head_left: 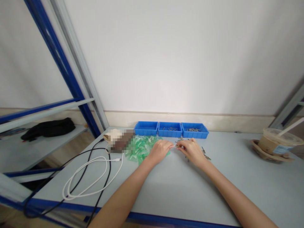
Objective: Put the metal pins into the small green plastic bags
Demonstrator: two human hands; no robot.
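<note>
My left hand [161,150] rests on the table with its fingers curled, at the right edge of a pile of small green plastic pieces [140,146]. My right hand [192,150] lies just to its right, fingers curled too. The fingertips of both hands meet on a small metal screw [176,145] between them. Several more loose screws [206,155] lie by my right hand. Three blue bins [171,129] stand in a row behind the hands; the middle and right ones hold screws.
A white cable [87,177] and a black cable [78,171] loop over the table's left part. A drink cup with a straw [275,142] sits at the far right. A blue metal rack [71,82] and a shelf with a black cloth [48,128] stand at the left.
</note>
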